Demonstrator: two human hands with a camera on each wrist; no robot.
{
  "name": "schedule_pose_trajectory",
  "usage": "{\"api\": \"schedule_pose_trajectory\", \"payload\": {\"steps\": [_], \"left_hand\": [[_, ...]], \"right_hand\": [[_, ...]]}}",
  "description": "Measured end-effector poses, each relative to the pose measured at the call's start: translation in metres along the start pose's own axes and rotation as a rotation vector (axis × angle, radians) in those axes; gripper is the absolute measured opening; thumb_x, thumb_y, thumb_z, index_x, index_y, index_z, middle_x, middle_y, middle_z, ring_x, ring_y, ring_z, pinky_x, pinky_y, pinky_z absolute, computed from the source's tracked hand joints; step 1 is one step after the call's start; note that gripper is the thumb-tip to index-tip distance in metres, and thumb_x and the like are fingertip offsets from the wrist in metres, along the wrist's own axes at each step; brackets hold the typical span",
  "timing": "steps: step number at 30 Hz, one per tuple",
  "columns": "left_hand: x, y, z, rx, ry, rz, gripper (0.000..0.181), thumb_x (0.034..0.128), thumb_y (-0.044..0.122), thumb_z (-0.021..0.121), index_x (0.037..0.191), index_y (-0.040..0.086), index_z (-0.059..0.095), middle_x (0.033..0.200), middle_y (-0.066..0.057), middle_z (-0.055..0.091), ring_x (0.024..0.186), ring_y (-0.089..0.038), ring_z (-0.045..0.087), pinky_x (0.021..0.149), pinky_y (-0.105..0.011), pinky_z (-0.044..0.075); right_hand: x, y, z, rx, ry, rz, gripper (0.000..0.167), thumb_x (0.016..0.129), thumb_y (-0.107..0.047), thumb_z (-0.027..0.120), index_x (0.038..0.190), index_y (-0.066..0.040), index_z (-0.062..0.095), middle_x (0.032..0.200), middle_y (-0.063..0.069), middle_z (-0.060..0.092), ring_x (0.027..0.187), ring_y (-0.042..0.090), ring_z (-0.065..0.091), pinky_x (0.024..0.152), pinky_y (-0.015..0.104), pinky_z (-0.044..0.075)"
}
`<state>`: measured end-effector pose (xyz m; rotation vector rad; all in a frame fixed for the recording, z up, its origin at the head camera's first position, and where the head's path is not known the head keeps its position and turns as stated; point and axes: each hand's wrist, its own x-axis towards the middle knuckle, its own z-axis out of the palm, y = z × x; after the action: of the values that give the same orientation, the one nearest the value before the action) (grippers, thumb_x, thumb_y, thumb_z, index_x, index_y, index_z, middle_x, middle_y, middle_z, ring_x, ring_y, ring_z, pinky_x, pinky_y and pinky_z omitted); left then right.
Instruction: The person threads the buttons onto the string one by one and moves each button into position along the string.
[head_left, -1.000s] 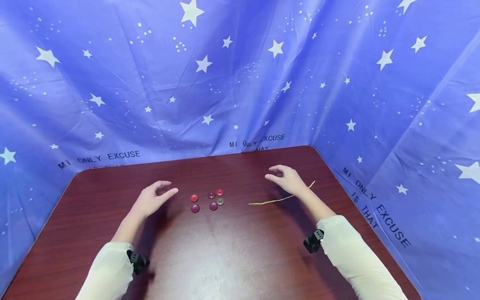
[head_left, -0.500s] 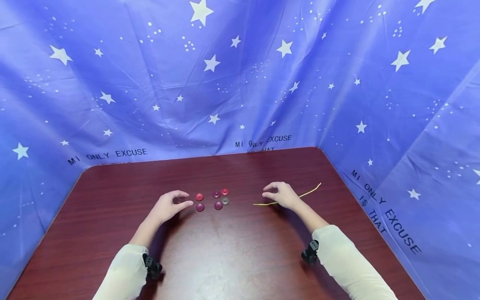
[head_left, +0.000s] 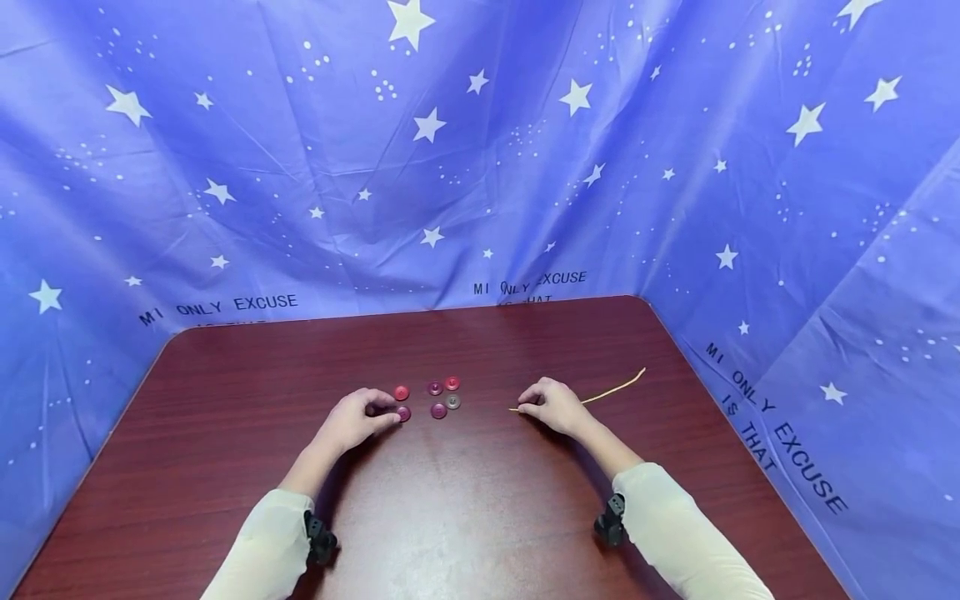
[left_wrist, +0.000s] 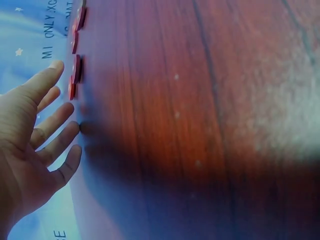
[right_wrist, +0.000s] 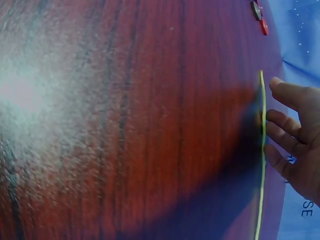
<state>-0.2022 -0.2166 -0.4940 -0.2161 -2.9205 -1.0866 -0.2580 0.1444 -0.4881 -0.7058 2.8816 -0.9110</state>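
Several round buttons lie flat on the table in the head view. At the left of the group are a red button (head_left: 402, 392) and a maroon button (head_left: 405, 412). My left hand (head_left: 362, 419) reaches these two, its thumb tip beside the maroon one; contact cannot be made out. In the left wrist view that hand (left_wrist: 37, 130) has thumb and fingers spread apart. A thin yellow cord (head_left: 618, 387) stretches across the table on the right. Over its left part hovers my right hand (head_left: 557, 408), thumb and fingers apart around the cord (right_wrist: 263, 130) in the right wrist view.
Further right in the group lie a grey button (head_left: 452, 402), another red button (head_left: 452, 383) and two more maroon buttons. The dark red wooden table (head_left: 465, 500) has a blue star-printed curtain (head_left: 337, 167) along its back and sides.
My left hand has moved right and up to the leftmost buttons. My right hand has come down and left toward the cord's left end. The head view has shifted slightly.
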Motion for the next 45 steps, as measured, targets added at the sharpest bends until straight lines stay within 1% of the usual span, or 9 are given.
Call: {"api": "schedule_pose_trajectory", "payload": {"steps": [3,8,14,20,28,33,38,41,45], "left_hand": [[0.000,0.001,0.002,0.017,0.009,0.009,0.027,0.0791,0.029,0.074,0.100,0.012,0.070,0.097,-0.004,0.068,0.089,-0.019,0.061,0.082,-0.037,0.048],[0.000,0.004,0.003,0.056,0.024,0.022,0.028,0.0782,0.028,0.075,0.100,0.010,0.069,0.096,-0.005,0.067,0.092,-0.022,0.061,0.084,-0.041,0.048],[0.001,0.006,0.006,0.117,0.033,0.004,0.030,0.0781,0.033,0.074,0.101,0.013,0.069,0.096,-0.003,0.066,0.095,-0.022,0.058,0.085,-0.043,0.047],[0.003,0.006,0.009,0.151,0.032,0.001,0.032,0.0781,0.035,0.074,0.102,0.014,0.069,0.096,-0.002,0.065,0.096,-0.022,0.057,0.085,-0.043,0.047],[0.005,0.012,0.011,0.187,0.018,0.020,0.035,0.0746,0.038,0.076,0.100,0.015,0.069,0.092,0.000,0.063,0.089,-0.019,0.057,0.078,-0.041,0.047],[0.006,0.014,0.013,0.227,0.001,0.012,0.035,0.0748,0.039,0.076,0.100,0.016,0.070,0.091,0.001,0.061,0.088,-0.019,0.057,0.077,-0.041,0.047],[0.007,0.013,0.014,0.240,-0.002,0.010,0.032,0.0749,0.038,0.076,0.097,0.015,0.070,0.088,0.001,0.059,0.085,-0.018,0.056,0.075,-0.039,0.047],[0.007,0.010,0.014,0.219,0.007,0.016,0.030,0.0748,0.035,0.076,0.095,0.014,0.070,0.086,0.001,0.059,0.082,-0.017,0.056,0.074,-0.037,0.047],[0.005,0.008,0.013,0.149,0.026,0.025,0.027,0.0745,0.029,0.077,0.093,0.010,0.070,0.085,-0.001,0.059,0.080,-0.015,0.056,0.076,-0.036,0.047]], "right_hand": [[-0.001,0.001,0.003,-0.031,0.008,-0.027,0.008,0.078,-0.020,0.074,0.084,-0.014,0.074,0.079,-0.004,0.060,0.071,0.008,0.051,0.065,0.023,0.041],[0.000,0.002,0.007,-0.118,0.020,-0.074,0.007,0.079,-0.023,0.073,0.084,-0.018,0.075,0.082,-0.005,0.061,0.080,0.012,0.054,0.072,0.028,0.043],[-0.001,0.003,0.010,-0.207,0.071,-0.139,0.004,0.080,-0.023,0.072,0.080,-0.020,0.075,0.078,-0.006,0.060,0.077,0.013,0.057,0.069,0.031,0.044],[-0.003,-0.001,0.012,-0.246,0.076,-0.137,0.006,0.082,-0.022,0.070,0.079,-0.018,0.072,0.079,-0.004,0.059,0.080,0.017,0.056,0.069,0.033,0.040],[-0.001,-0.003,0.013,-0.214,0.084,-0.109,0.006,0.083,-0.023,0.069,0.078,-0.019,0.070,0.077,-0.006,0.058,0.078,0.014,0.054,0.068,0.031,0.038],[0.000,-0.006,0.011,-0.173,0.104,-0.121,0.006,0.082,-0.021,0.069,0.077,-0.019,0.069,0.076,-0.007,0.058,0.076,0.013,0.053,0.069,0.031,0.038],[0.002,-0.008,0.011,-0.156,0.110,-0.125,0.005,0.083,-0.021,0.069,0.078,-0.019,0.069,0.075,-0.008,0.057,0.076,0.011,0.052,0.069,0.030,0.038],[0.003,-0.009,0.011,-0.142,0.114,-0.127,0.006,0.083,-0.021,0.069,0.078,-0.018,0.068,0.075,-0.008,0.058,0.076,0.012,0.052,0.069,0.031,0.038],[0.004,-0.010,0.011,-0.129,0.121,-0.141,0.006,0.083,-0.020,0.068,0.078,-0.017,0.068,0.075,-0.007,0.058,0.075,0.012,0.053,0.069,0.031,0.039]]}}
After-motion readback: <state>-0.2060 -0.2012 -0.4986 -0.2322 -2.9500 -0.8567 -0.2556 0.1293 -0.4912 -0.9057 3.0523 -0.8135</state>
